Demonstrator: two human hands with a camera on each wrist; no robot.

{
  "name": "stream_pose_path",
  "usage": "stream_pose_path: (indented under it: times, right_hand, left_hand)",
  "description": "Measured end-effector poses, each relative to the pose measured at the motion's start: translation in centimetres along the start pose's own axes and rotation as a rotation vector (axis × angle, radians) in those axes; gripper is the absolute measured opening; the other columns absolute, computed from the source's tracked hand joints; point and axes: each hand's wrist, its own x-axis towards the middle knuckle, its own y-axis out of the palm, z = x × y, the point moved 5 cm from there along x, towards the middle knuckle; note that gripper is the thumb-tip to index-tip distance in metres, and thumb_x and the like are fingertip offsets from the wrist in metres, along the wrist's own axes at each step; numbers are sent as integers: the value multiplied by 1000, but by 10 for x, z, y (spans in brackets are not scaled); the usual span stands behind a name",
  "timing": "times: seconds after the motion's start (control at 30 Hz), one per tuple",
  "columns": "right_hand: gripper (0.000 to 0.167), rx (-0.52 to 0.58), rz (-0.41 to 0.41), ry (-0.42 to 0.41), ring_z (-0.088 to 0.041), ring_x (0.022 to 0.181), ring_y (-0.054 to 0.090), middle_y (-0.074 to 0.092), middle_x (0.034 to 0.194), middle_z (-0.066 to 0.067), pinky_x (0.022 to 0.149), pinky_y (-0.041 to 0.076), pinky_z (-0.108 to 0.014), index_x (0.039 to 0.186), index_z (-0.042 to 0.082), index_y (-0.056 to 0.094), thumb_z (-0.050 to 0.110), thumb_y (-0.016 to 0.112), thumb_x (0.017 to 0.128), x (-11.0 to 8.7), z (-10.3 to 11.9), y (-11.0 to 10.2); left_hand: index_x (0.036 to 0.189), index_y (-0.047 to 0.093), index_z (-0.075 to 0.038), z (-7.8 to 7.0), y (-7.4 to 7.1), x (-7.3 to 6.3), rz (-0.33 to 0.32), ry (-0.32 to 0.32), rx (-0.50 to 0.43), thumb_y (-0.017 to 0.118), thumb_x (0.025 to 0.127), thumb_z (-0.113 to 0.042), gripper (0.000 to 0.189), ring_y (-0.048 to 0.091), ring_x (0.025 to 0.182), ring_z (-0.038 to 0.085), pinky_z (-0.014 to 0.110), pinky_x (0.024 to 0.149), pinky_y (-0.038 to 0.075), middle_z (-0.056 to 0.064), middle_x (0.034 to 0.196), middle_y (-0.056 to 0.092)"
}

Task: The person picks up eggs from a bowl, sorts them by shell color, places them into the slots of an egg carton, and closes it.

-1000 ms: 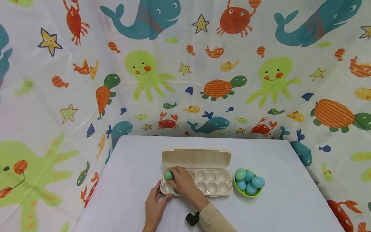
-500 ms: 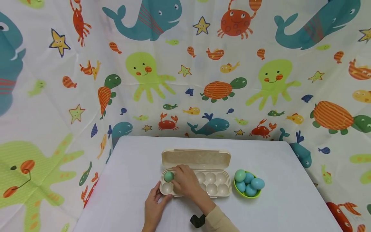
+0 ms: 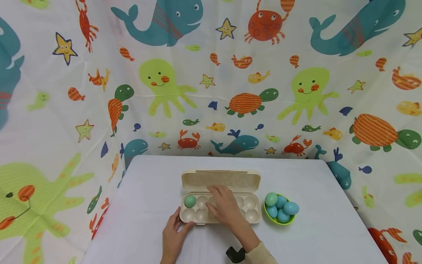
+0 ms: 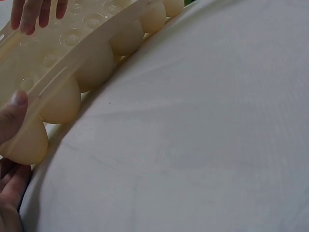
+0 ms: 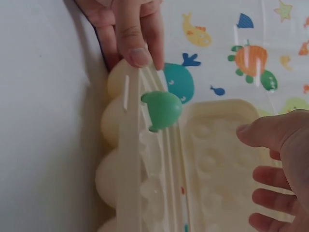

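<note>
An open cream egg carton lies on the white table with its lid tilted back. One green egg sits in the back-left cup; in the right wrist view the same green egg rises above the rim. My left hand grips the carton's left end. Its thumb lies over the front rim, with fingers at the carton's end. Over the carton's middle cups is my right hand, fingers spread and holding nothing, hiding some cups. The other cups in view hold no egg.
Right of the carton stands a lime-green bowl holding several blue eggs and a light green egg. A sea-animal curtain hangs behind the table. A black device sits at the right wrist.
The right hand has let go of the green egg in the back-left cup and moved right over the carton, fingers opening. The left hand keeps its place at the carton's end.
</note>
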Motion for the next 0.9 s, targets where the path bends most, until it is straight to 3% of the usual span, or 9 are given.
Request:
stream_pose_path:
  times: [0.13, 0.3, 0.57, 0.73, 0.9]
  right_hand:
    - [54, 21, -21, 35, -23, 109, 60, 65, 120, -5, 89, 56, -37, 127, 9, 63, 20, 86, 79, -5, -9, -13]
    - [53, 38, -92, 72, -25, 107, 60, 66, 118, -8, 90, 56, -40, 123, 6, 66, 16, 87, 76, -15, -24, -31]
    - [52, -5, -187, 121, -30, 105, 59, 67, 114, -11, 84, 54, -44, 119, 4, 67, 13, 88, 72, -35, -50, -58]
    - [50, -33, -254, 149, -37, 101, 58, 67, 112, -19, 84, 51, -47, 115, -1, 68, 9, 87, 70, -51, -71, -75]
    - [51, -60, -235, 209, -41, 104, 54, 64, 115, -21, 87, 48, -51, 115, -3, 67, 6, 86, 69, -73, -91, -89]
  left_hand:
    - [142, 50, 3, -11, -1, -1, -8, -16, 18, 86, 76, -8, 76, 66, 113, 32, 9, 92, 54, 21, 131, 62]
    - [142, 51, 2, -3, 1, 1, -16, 4, 27, 86, 75, -5, 76, 65, 115, 32, 5, 93, 52, 21, 132, 62]
    - [139, 51, 8, -27, -1, -1, -24, 21, -7, 86, 74, -1, 75, 64, 113, 38, 14, 95, 56, 25, 130, 62]
    - [141, 51, 4, -14, 0, 2, -21, 11, 1, 87, 74, -3, 77, 65, 114, 34, 12, 95, 54, 22, 131, 62]
    - [142, 52, -1, 1, 1, 3, -12, 16, -6, 88, 73, -7, 77, 66, 114, 28, 8, 94, 53, 18, 131, 63]
